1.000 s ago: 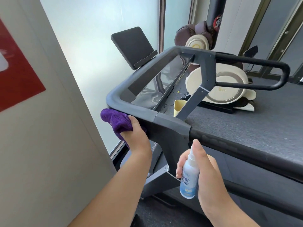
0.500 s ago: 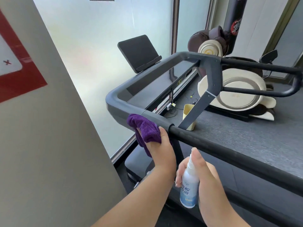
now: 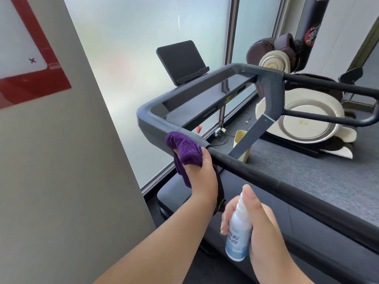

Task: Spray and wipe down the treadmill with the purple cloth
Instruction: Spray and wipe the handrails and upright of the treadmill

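At the far left, a beige wall panel [image 3: 51, 160] is filling the frame, carrying a red and white sign [image 3: 24, 64] near its top corner. Just right of it, a frosted glass window [image 3: 133, 68] is letting in pale light, and a dark tablet-like screen [image 3: 180, 61] is standing tilted on the treadmill [image 3: 225, 87] console. The treadmill's grey frame is curving round at its near-left corner, where the purple cloth [image 3: 185, 152] is lying draped over the rail, part of it hanging down below. The left hand [image 3: 200, 177] is gripping that cloth, fingers curled round it and pressing it against the frame just where the grey corner is meeting the black padded handrail [image 3: 287, 181]. Lower and to the right, the right hand [image 3: 260, 228] is holding a small white spray bottle [image 3: 239, 230] upright, fingers wrapped round its body and the forefinger resting on top of the nozzle; the bottle is sitting near the handrail but apart from it. Beyond the rail, a pale yellow container [image 3: 241, 140] is standing on the grey carpet [image 3: 317, 171], and further right a cream and brown exercise machine [image 3: 307, 119] is resting beside it.
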